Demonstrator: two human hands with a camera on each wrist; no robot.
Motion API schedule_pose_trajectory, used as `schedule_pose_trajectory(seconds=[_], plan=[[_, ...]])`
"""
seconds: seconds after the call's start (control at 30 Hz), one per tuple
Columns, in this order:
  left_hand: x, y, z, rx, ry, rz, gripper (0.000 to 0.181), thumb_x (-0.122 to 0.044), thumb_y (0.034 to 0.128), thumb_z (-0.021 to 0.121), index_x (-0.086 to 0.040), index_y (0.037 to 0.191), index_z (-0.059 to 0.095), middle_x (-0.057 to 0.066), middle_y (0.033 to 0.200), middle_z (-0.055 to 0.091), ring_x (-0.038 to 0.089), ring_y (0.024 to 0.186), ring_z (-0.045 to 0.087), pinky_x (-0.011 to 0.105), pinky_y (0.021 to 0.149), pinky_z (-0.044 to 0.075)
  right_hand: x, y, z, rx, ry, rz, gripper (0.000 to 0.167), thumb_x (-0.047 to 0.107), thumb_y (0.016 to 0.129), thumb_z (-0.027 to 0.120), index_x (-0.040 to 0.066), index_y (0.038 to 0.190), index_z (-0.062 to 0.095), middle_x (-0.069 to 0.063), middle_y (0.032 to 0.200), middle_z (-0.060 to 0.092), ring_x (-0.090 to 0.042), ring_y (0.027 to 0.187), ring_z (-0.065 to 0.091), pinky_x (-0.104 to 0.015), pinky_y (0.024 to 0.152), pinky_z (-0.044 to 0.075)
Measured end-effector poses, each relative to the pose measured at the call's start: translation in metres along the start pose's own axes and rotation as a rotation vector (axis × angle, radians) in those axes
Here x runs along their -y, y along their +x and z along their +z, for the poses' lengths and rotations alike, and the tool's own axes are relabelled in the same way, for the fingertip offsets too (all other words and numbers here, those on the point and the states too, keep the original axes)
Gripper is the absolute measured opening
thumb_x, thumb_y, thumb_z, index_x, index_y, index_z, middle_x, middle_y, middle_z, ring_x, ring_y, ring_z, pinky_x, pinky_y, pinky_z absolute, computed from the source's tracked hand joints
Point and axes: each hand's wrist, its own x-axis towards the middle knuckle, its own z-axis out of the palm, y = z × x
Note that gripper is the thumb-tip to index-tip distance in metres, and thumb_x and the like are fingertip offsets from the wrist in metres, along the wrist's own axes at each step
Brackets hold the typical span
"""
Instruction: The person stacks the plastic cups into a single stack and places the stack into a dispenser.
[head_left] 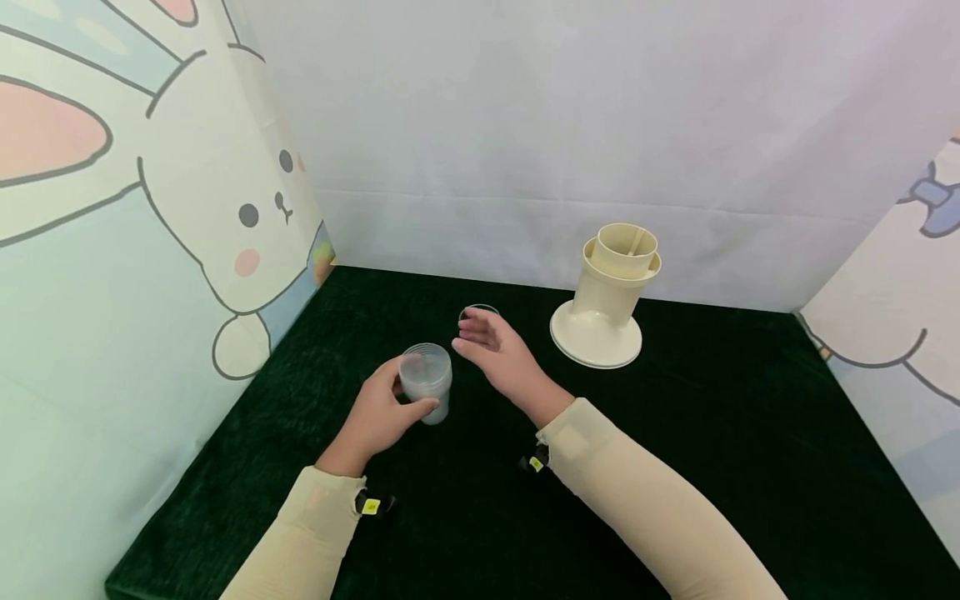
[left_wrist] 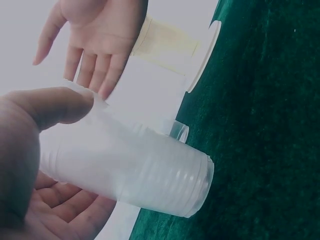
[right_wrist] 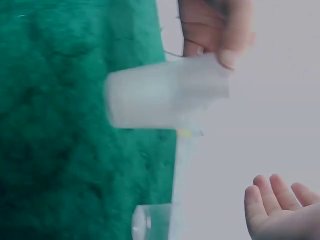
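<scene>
In the head view my left hand (head_left: pixel 375 414) grips a nested stack of clear plastic cups (head_left: pixel 426 379) above the table, thumb on the near side. The left wrist view shows the stack (left_wrist: pixel 145 155) tilted across the frame, with several ridges near its base. My right hand (head_left: pixel 498 358) is raised just right of the stack, fingers extended and holding nothing. Its palm (left_wrist: pixel 102 30) shows in the left wrist view. A single clear cup (right_wrist: pixel 152 221) stands on the table beyond the right hand, which mostly hides it in the head view.
A cream plastic holder (head_left: pixel 611 292) with a round base and a tube-like top stands at the back right. Dark green cloth (head_left: pixel 712 442) covers the table. A white curtain (head_left: pixel 562 125) hangs behind, and rabbit-printed panels (head_left: pixel 217 192) flank the sides.
</scene>
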Motion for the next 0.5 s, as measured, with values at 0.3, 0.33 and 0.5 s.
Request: schedule_pose_trajectory(seconds=[0.3,0.33,0.5], plan=[[-0.002,0.001,-0.001,0.001,0.001,-0.022,0.07,-0.03,0.0872,0.084,-0.013,0.146,0.05,0.007,0.138,0.055,0.026,0.122,0.058,0.05,0.105,0.049,0.014,0.015,-0.025,-0.138,-0.108,-0.103,0.066,0.033,0.102,0.067,0.013,0.157,0.038,-0.006,0.149,0.05,-0.021,0.139,0.046,-0.042,0.118,0.035],[-0.002,0.001,-0.001,0.002,0.0,-0.024,0.07,-0.03,0.0873,0.084,-0.014,0.147,0.05,0.007,0.138,0.055,0.026,0.122,0.058,0.05,0.104,0.049,0.015,0.017,-0.028,-0.147,-0.126,-0.102,0.067,0.035,0.101,0.068,0.014,0.157,0.037,-0.006,0.15,0.049,-0.02,0.139,0.046,-0.043,0.118,0.034],[-0.001,0.0,0.0,0.002,0.0,-0.024,0.07,-0.03,0.0875,0.084,-0.014,0.147,0.05,0.007,0.139,0.055,0.026,0.122,0.058,0.05,0.104,0.05,0.019,0.027,-0.04,-0.172,-0.209,-0.051,0.072,0.039,0.1,0.068,0.017,0.16,0.034,-0.006,0.154,0.046,-0.019,0.142,0.043,-0.041,0.119,0.032]])
